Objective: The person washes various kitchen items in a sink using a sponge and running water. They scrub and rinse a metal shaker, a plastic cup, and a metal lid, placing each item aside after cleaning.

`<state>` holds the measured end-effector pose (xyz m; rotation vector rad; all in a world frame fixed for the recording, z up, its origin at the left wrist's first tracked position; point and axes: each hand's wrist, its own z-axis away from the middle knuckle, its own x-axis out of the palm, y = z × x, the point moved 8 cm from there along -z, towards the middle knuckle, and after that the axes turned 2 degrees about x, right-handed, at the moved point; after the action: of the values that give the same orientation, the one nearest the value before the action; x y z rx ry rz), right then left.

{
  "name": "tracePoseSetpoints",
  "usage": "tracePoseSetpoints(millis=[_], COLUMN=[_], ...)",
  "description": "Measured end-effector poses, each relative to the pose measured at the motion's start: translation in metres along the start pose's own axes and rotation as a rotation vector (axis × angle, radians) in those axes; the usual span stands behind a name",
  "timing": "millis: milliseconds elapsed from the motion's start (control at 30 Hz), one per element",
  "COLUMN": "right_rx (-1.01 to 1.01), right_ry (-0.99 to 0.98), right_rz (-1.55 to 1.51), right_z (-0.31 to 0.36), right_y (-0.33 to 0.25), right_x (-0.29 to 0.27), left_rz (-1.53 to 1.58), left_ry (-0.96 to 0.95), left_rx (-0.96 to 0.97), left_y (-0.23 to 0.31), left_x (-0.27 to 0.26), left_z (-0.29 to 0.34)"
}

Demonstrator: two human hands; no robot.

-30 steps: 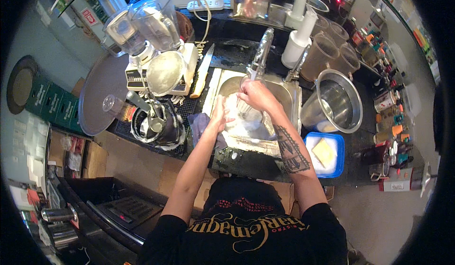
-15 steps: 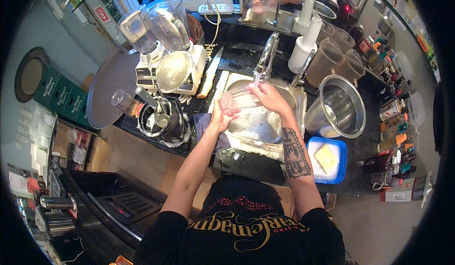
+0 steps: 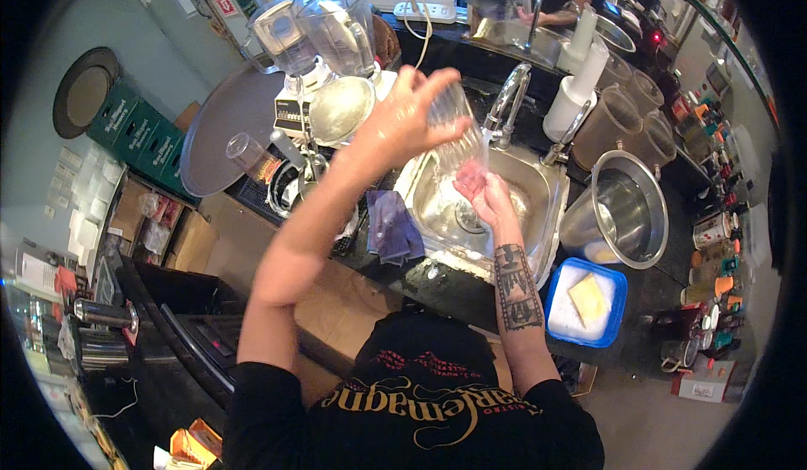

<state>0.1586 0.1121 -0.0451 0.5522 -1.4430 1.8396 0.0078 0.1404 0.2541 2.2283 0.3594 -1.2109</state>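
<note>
A clear ribbed drinking glass (image 3: 458, 125) is tilted above the metal sink (image 3: 546, 218), its lower end toward the basin. My left hand (image 3: 403, 121) is raised and wrapped round its upper end, thumb and fingers on either side. Just below the glass, my right hand (image 3: 486, 191) is cupped with the palm up. Its fingertips overlap the lower end, and I cannot tell whether they are inside it or behind it. The curved tap (image 3: 513, 92) stands just to the right of the glass.
Right of the sink are a metal bucket (image 3: 651, 239) and a blue tub (image 3: 618, 319) holding suds and a yellow sponge (image 3: 588, 298). A purple cloth (image 3: 393, 226) lies on the left counter edge. Blenders (image 3: 336, 33) and a strainer (image 3: 340, 110) stand at the back left.
My left hand has moved up from the glass's left end and now grips its top. My right hand has dropped below it. The glass has tipped from nearly level to steep; foam in the sink has thinned.
</note>
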Motion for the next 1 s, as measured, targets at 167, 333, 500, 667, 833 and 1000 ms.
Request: tracePoseSetpoints(millis=[167,333,500,667,833,1000], right_rx=[-0.033,-0.039,-0.318,-0.395,-0.143,-0.249], right_ry=[-0.006,-0.068,-0.037,-0.021,0.314,-0.04], right_rz=[0.69,0.989,1.588,1.872,1.565,2.008], right_z=[-0.007,-0.022,-0.005,0.001,-0.005,-0.014], right_y=[-0.007,0.002,-0.05,-0.092,-0.102,-0.067], right_x=[0.0,-0.013,0.045,0.073,0.064,0.055], left_rz=[-0.079,-0.095,-0.493,-0.574,-0.51,-0.458], left_ry=[0.266,0.388,0.45,0.349,0.313,0.606], left_rx=[0.073,-0.219,-0.211,-0.525,-0.502,-0.423], left_y=[-0.015,-0.026,-0.143,-0.241,-0.296,-0.255], left_x=[-0.133,-0.239,-0.305,-0.247,-0.183,-0.137], left_z=[-0.023,0.009,0.075,0.134,0.172,0.22])
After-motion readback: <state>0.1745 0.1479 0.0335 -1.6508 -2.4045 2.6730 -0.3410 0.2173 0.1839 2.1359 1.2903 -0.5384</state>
